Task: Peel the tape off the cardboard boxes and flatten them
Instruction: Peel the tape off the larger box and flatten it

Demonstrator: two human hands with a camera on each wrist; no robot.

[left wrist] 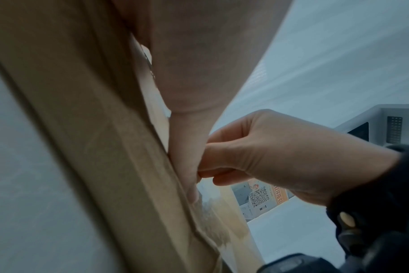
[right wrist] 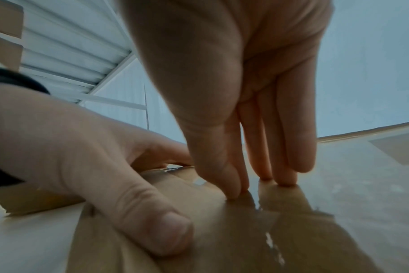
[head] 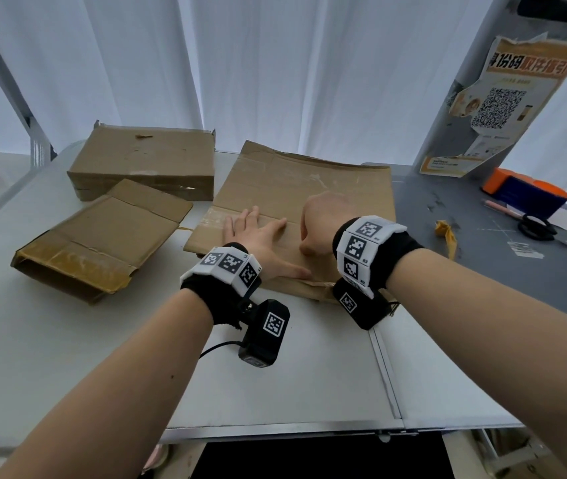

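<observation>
Your left hand [head: 265,233] lies palm-down on the flattened cardboard box [head: 309,188] at the centre of the white table [head: 292,368]. Its fingers are straight and spread, pointing to the far left, and the thumb reaches right along the box's near edge. The left forearm comes in from the near left, low over the table.

Your right hand [head: 323,219] sits just right of the left one, over the same flattened box, with the wrist raised and the knuckles up. In the right wrist view the fingers [right wrist: 280,147] point down, held close together, and their tips touch the glossy clear tape [right wrist: 292,212] on the cardboard. The thumb and forefinger tips meet at the surface near the left thumb. Whether they hold a lifted tape edge, I cannot tell. In the left wrist view the right hand [left wrist: 280,157] looks curled, thumb against forefinger, beside the left thumb [left wrist: 189,157].

At the far left stands a closed cardboard box [head: 144,160], still in its box shape, with tape along its near side. Nearer, on the left, lies a partly collapsed box [head: 102,236] with yellowed tape across its near end, apart from both hands.

On the grey mat [head: 482,264] to the right lie a crumpled strip of yellow tape [head: 447,233], black scissors [head: 536,227] and an orange and blue container [head: 527,190]. A poster with a QR code [head: 496,108] hangs on the panel at the far right.
</observation>
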